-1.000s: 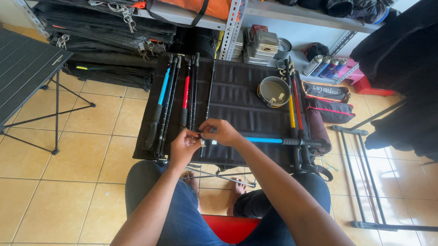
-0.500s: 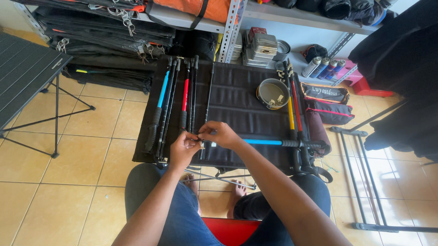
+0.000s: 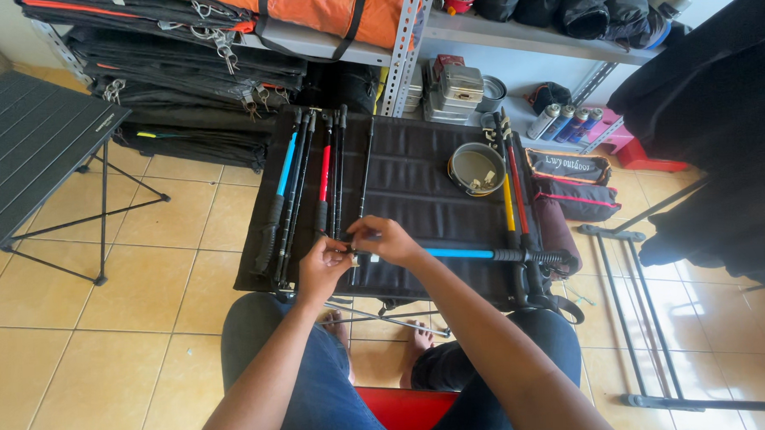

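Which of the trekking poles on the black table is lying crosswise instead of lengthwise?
The blue-shafted trekking pole across the table's near edge, its tip end at both hands; the other poles, blue, red and yellow, lie lengthwise.

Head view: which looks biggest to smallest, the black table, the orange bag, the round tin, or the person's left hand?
1. Black table
2. Orange bag, partly cut off by the frame
3. Round tin and left hand look alike; the hand is nearer the camera, so unranked.

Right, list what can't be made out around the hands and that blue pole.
Head view only:
- Tip end of the blue pole: covered by the right hand and left hand.
- Small part pinched between the fingers: too small to tell.
- Inside of the round tin: contents unclear.
- Table legs: mostly hidden under its top and the person's knees.
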